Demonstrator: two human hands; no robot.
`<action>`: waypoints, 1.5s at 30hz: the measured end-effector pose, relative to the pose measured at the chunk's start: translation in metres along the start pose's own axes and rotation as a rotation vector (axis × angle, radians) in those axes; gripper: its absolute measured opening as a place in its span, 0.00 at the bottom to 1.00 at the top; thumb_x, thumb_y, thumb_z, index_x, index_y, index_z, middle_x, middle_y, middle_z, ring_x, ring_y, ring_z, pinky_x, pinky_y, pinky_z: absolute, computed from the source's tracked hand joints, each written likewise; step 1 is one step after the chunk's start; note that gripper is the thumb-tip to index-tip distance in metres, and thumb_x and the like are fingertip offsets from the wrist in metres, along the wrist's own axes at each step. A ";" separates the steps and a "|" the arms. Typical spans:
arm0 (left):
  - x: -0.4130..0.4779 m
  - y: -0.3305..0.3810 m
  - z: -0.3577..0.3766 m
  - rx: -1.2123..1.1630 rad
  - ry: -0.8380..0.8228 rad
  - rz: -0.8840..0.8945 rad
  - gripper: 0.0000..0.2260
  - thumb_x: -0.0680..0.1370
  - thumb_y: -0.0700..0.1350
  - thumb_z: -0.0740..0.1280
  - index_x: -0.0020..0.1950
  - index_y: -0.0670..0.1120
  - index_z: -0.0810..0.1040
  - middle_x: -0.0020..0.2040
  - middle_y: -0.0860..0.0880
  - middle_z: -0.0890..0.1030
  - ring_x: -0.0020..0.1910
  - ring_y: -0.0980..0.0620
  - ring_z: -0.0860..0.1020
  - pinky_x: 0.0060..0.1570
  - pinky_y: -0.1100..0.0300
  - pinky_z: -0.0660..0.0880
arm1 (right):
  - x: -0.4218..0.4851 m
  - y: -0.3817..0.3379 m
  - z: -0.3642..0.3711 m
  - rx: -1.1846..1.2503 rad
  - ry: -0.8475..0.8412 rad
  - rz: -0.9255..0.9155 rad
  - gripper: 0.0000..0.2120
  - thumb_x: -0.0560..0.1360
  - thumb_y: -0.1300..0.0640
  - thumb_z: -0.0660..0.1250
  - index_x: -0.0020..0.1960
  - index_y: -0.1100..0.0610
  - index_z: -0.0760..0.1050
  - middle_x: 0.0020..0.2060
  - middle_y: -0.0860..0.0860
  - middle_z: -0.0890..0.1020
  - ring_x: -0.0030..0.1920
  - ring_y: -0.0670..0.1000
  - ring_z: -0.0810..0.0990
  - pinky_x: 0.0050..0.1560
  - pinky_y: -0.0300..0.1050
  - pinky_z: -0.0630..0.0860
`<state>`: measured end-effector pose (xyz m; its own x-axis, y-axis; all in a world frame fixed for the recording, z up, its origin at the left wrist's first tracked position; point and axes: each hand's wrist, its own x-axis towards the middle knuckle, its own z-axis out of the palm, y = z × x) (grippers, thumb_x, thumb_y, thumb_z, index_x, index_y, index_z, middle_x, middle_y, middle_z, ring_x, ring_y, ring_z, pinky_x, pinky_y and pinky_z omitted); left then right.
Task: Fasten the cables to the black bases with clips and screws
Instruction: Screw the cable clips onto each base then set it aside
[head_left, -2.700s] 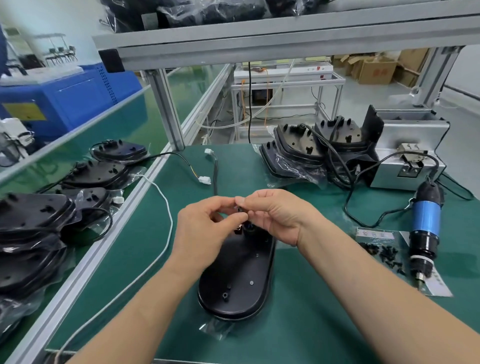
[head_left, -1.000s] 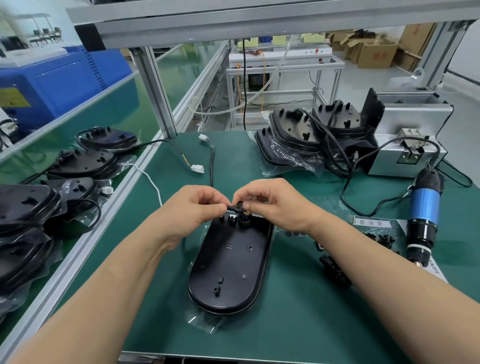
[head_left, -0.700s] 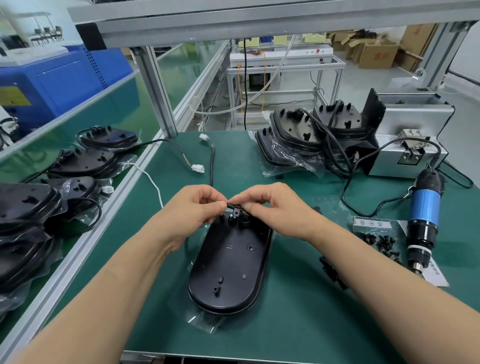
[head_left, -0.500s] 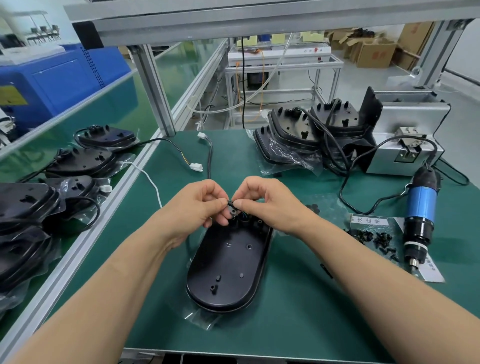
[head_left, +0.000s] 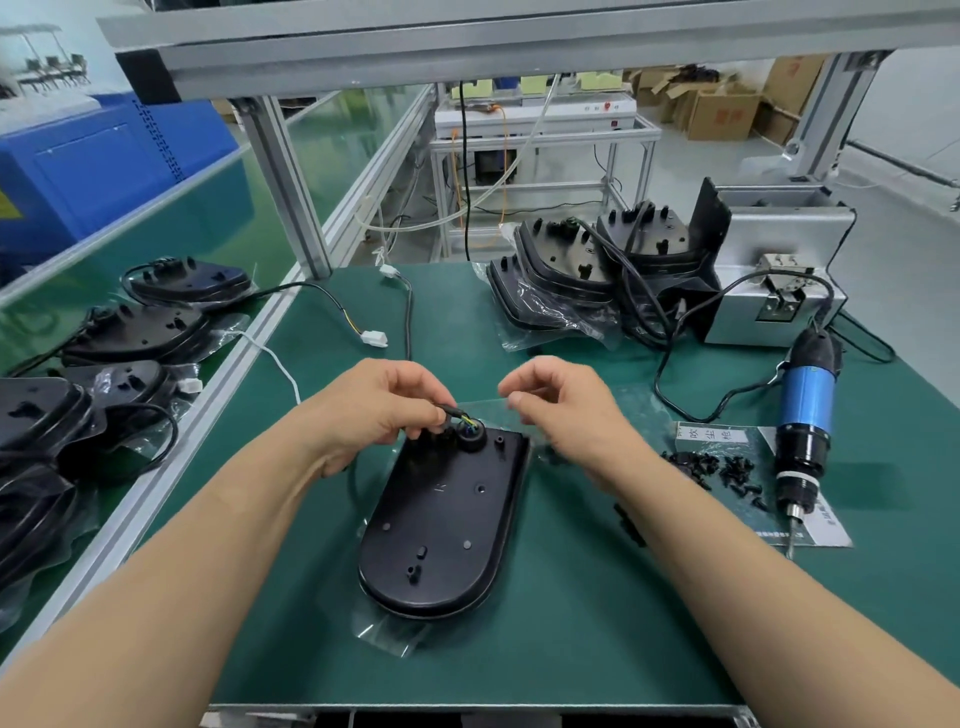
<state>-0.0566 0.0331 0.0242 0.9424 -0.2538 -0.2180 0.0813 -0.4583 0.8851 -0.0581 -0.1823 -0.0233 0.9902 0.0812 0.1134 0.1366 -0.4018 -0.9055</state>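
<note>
A black oval base (head_left: 441, 525) lies on a clear plastic bag on the green mat in front of me. My left hand (head_left: 371, 410) pinches the black cable (head_left: 451, 414) at the base's far end, where coloured wires enter a round grommet (head_left: 470, 432). My right hand (head_left: 558, 402) hovers just right of the grommet, fingers loosely curled, blurred, and apart from the cable; I cannot see anything in it. A pile of small black screws (head_left: 719, 470) lies to the right. A blue electric screwdriver (head_left: 804, 415) rests beside them.
A stack of black bases with cables (head_left: 597, 260) stands at the back, next to a grey metal screw feeder (head_left: 779, 270). More bagged bases (head_left: 135, 332) fill the bench on the left behind an aluminium rail (head_left: 208, 405). A white connector (head_left: 375, 339) lies on the mat.
My right hand has let go of the cable end and drawn away to the right. The left hand still holds the cable at the grommet.
</note>
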 end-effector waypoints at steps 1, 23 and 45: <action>0.000 0.000 0.000 -0.003 -0.008 0.006 0.06 0.73 0.32 0.69 0.44 0.41 0.82 0.35 0.47 0.81 0.28 0.56 0.71 0.23 0.68 0.59 | 0.001 0.001 -0.013 -0.092 0.025 0.026 0.10 0.74 0.62 0.69 0.41 0.46 0.80 0.36 0.41 0.82 0.38 0.44 0.80 0.45 0.40 0.75; -0.010 -0.015 0.032 -0.450 0.242 -0.124 0.08 0.73 0.26 0.62 0.43 0.36 0.78 0.29 0.42 0.79 0.21 0.57 0.71 0.16 0.69 0.58 | -0.036 0.030 -0.118 -0.881 -0.335 0.016 0.08 0.75 0.60 0.71 0.51 0.48 0.83 0.45 0.43 0.81 0.44 0.44 0.77 0.47 0.38 0.72; -0.014 -0.001 0.014 -0.327 0.036 -0.163 0.07 0.74 0.28 0.66 0.47 0.38 0.80 0.37 0.42 0.84 0.29 0.54 0.81 0.20 0.69 0.63 | -0.034 -0.016 -0.034 0.200 -0.237 -0.050 0.13 0.84 0.64 0.57 0.53 0.56 0.81 0.32 0.50 0.75 0.30 0.44 0.71 0.34 0.33 0.69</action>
<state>-0.0745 0.0247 0.0207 0.9187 -0.1673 -0.3579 0.3255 -0.1928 0.9257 -0.0928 -0.2095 0.0010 0.9451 0.3161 0.0826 0.1535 -0.2067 -0.9663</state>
